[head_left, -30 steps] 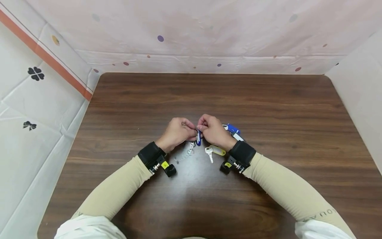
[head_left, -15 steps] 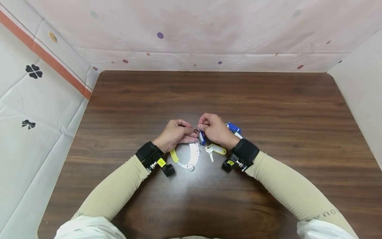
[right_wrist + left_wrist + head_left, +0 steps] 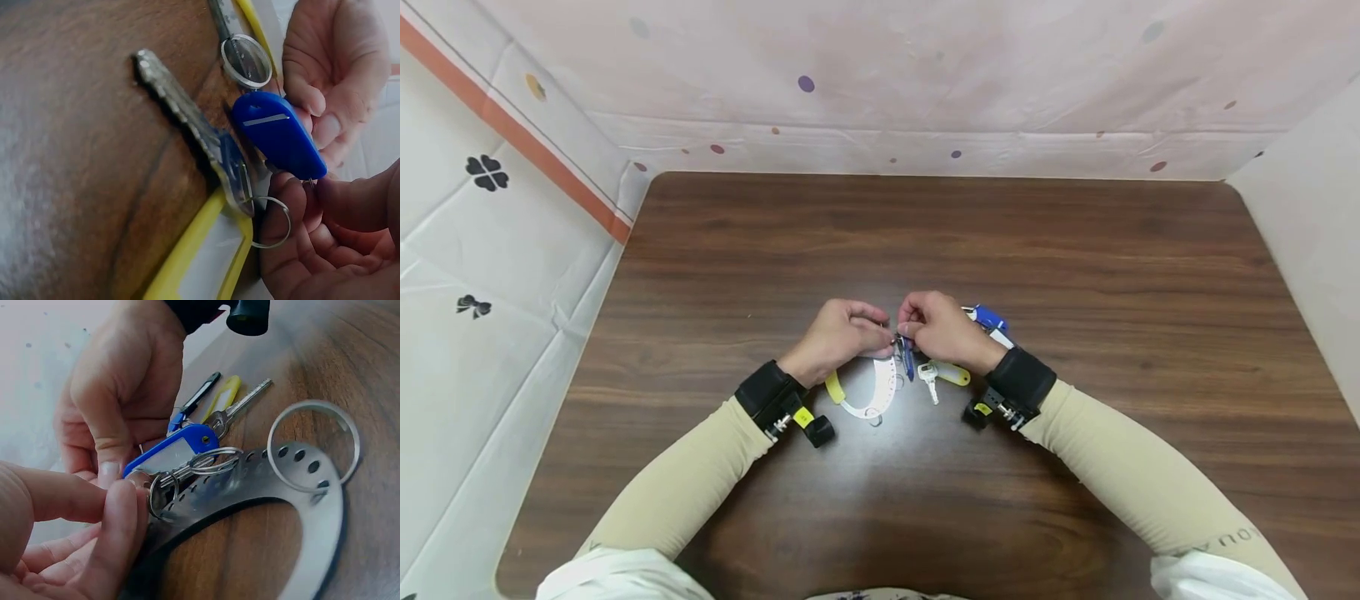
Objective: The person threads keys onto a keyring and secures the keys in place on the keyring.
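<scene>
My left hand [image 3: 842, 337] pinches near a small split ring [image 3: 164, 495] and grips a curved metal key holder [image 3: 322, 544]. A row of holes runs along the holder, and its yellow part [image 3: 835, 388] shows below my palm. My right hand [image 3: 942, 332] pinches the end of a blue key tag [image 3: 281, 134], with a little wire ring [image 3: 311, 182] at the fingertips. A key [image 3: 181, 470] lies against the tag, its head hidden by the fingers. A larger ring [image 3: 356, 447] passes over the holder's edge. Both hands' fingertips nearly meet.
A yellow key tag [image 3: 953, 373] with a silver key [image 3: 928, 381] lies on the wooden table [image 3: 1075, 267] below my right hand. Behind the right wrist lie another blue tag [image 3: 991, 318] and a white-labelled dark tag [image 3: 1002, 338].
The curved key holder has turned into view beneath my left hand, where only a glint showed before. The blue tag has shifted slightly toward me and now hangs more edge-on.
</scene>
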Tool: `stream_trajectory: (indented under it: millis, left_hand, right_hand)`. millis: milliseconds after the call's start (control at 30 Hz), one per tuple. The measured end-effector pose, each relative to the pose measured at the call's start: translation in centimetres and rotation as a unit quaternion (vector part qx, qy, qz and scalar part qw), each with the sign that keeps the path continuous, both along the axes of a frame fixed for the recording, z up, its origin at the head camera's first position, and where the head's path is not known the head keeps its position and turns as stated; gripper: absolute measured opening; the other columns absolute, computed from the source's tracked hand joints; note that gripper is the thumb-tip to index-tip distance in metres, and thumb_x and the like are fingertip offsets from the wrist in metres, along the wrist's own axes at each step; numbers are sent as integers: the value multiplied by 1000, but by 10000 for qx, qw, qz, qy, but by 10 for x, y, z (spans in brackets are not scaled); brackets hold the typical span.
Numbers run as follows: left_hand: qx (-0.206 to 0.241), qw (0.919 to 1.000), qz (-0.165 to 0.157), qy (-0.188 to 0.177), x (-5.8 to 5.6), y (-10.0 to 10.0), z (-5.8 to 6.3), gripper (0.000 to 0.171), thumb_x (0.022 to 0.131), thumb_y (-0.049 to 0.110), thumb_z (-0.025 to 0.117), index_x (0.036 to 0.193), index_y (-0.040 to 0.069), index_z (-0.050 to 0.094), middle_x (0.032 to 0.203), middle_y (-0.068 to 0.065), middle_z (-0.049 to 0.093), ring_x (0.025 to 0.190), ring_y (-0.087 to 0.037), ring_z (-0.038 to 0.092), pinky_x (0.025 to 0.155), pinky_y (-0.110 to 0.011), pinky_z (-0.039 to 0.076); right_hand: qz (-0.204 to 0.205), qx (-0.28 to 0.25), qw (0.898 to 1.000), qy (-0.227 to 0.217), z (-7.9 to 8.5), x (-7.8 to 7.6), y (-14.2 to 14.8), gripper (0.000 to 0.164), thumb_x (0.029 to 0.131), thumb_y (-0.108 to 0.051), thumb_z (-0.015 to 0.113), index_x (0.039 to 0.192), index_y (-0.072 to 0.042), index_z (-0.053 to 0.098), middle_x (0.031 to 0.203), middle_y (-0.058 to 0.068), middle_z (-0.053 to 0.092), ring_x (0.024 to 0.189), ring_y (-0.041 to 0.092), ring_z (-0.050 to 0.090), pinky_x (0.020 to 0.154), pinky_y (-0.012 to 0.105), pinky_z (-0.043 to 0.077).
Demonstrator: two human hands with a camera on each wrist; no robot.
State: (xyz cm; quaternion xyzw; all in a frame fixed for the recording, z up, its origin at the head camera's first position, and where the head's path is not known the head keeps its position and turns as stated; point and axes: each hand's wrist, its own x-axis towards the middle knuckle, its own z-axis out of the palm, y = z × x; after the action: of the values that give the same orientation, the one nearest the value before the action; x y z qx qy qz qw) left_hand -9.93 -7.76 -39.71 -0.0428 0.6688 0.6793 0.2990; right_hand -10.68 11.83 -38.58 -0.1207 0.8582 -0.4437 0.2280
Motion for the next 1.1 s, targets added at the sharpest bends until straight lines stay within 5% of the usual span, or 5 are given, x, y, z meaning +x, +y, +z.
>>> stream_trajectory:
  millis: [133,300,400,633,1100]
  left_hand:
    - [-1210,9840,-512,1201,0,-1,8,33,87,-2,71,119,-7,69,101,-20,78,78,-12,73,71,-24,61]
    - [-3027,8988,-1530,2777,-5,-4,19,14,89,13,73,98,7,82,86,-6,79,66,-10,65,61,-22,51]
    - [-3078,8784,-2165,2945,-9,-5,20,14,92,13,72,99,7,82,87,-6,80,61,-9,62,58,-22,50]
    - [-2947,8584,-2744,3176,-15,-8,12,16,91,11,70,100,8,83,86,-3,78,59,-4,57,56,-19,47]
    - [-2497,8721,-2401,3456,-18,-8,1,17,84,5,69,92,8,84,80,-3,80,51,-3,60,51,-24,53]
  right_hand:
    - [8,12,9999,111,-1,0,0,9,99,-1,62,91,-3,65,78,8,65,69,16,60,62,25,48]
    - [-74,-46,9999,101,-3,1,1,9,99,-1,62,91,-3,65,78,9,64,68,17,61,60,25,48]
    - [-86,-72,9999,120,-5,1,1,9,99,0,62,91,-3,65,78,8,65,68,17,61,60,25,49]
    - [-105,-109,9999,72,-9,2,-2,10,98,1,62,89,-5,65,76,8,65,67,17,62,60,24,48]
    - [-234,-360,9989,-201,-9,0,0,10,96,3,62,90,-5,66,76,8,65,68,17,63,58,23,49]
